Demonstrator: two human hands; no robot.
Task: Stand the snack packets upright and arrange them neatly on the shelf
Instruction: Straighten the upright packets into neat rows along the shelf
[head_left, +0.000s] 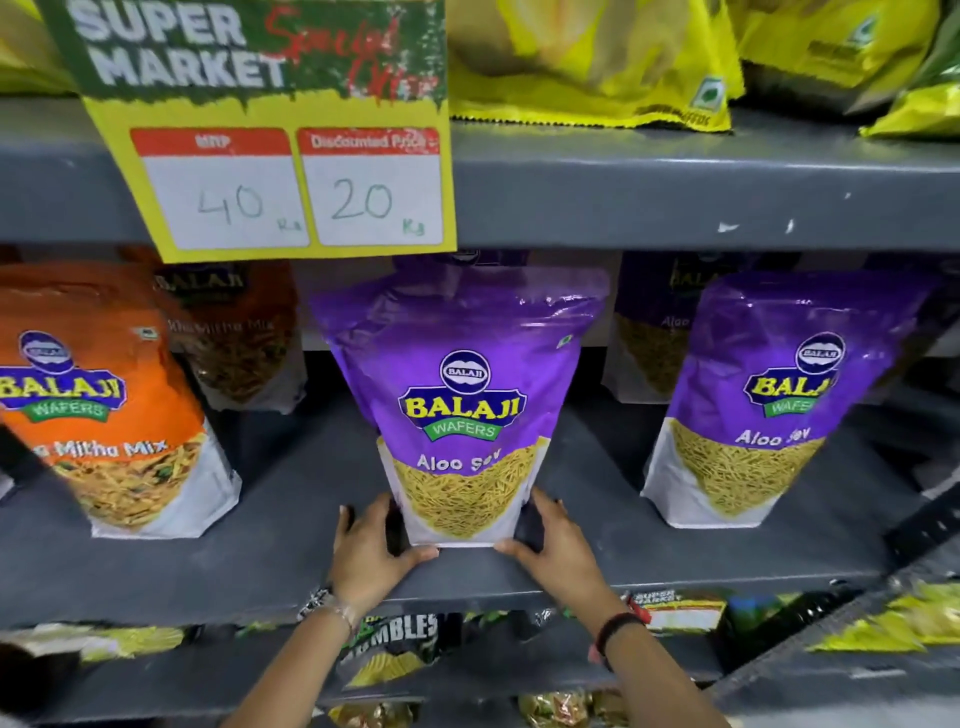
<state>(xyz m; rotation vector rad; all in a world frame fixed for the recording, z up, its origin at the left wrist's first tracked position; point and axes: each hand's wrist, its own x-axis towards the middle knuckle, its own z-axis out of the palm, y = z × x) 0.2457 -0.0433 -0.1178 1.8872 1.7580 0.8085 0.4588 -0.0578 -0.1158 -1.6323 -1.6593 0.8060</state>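
Note:
A purple Aloo Sev packet (462, 384) stands upright in the middle of the grey shelf (291, 519). My left hand (371, 551) presses against its lower left corner and my right hand (553, 545) against its lower right corner, so both hands clasp its base. A second purple Aloo Sev packet (769, 400) stands upright to the right, with another purple packet (654, 327) behind it. An orange Mitha Mix packet (109, 410) stands at the left, leaning slightly, with one more orange packet (239, 332) behind it.
A yellow price sign (291, 171) hangs from the upper shelf's edge (675, 197) above the held packet. Yellow packets (592, 62) lie on the upper shelf. The shelf below holds dark and yellow packets (395, 649). A black bracket (924, 525) juts out at the right.

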